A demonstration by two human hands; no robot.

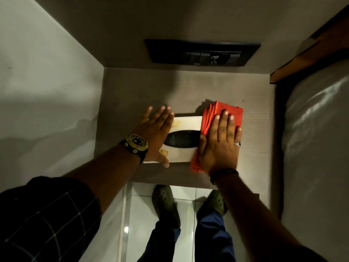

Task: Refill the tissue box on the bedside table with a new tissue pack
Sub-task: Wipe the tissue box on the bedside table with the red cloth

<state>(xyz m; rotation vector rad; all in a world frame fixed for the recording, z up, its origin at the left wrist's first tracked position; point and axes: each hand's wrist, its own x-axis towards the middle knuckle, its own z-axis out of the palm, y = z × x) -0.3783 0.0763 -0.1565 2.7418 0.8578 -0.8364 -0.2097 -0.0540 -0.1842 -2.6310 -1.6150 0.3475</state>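
A white tissue box [186,122] with a dark oval slot [182,138] lies flat on the bedside table [132,91]. My left hand [154,135] rests flat on the box's left end, fingers spread, wearing a watch. My right hand [220,142] presses flat on a folded red cloth [226,109] that covers the box's right end. No tissues show in the slot, and no new tissue pack is in view.
A black switch panel [202,52] is on the wall behind the table. A bed with a pale cover [317,129] and wooden headboard [309,53] borders the right side. A wall closes off the left. My feet [164,201] stand on white tiles below the table's front edge.
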